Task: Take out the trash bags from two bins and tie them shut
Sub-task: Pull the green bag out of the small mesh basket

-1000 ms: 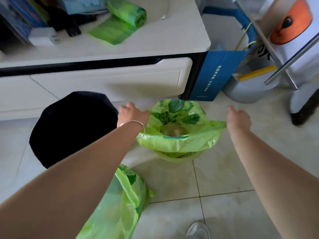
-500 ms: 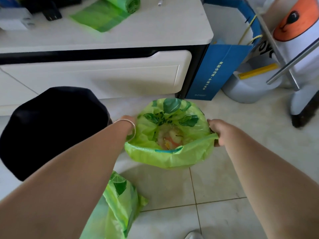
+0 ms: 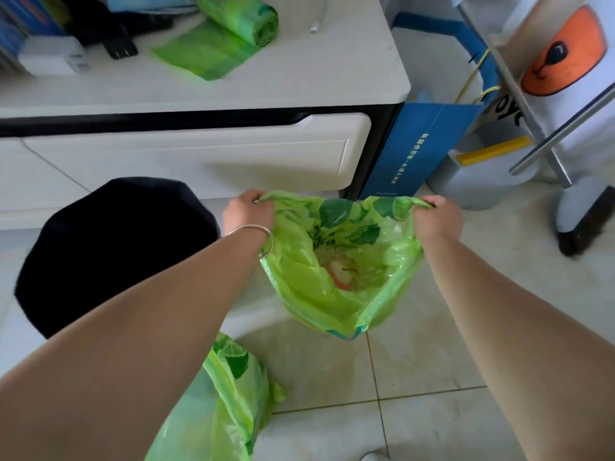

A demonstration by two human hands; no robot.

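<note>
A green trash bag (image 3: 336,294) with a leaf print hangs between my hands above the tiled floor, mouth open, scraps visible inside. My left hand (image 3: 248,212), with a silver bangle on the wrist, is closed on the bag's left rim. My right hand (image 3: 436,219) is closed on the right rim. The bin under the bag is hidden by it. A second green trash bag (image 3: 229,394) lies on the floor below my left forearm, partly covered by the arm. A black bin (image 3: 113,247) stands at the left.
A white cabinet (image 3: 199,161) with drawers runs along the back, with a roll of green bags (image 3: 239,18) on top. A blue paper bag (image 3: 416,148) and a grey container (image 3: 482,181) stand at the right, beside a metal stand (image 3: 559,134).
Both hands took hold of the bag's rim at the bin and have lifted it up, pulling the rim apart; the bag now hangs stretched and taller.
</note>
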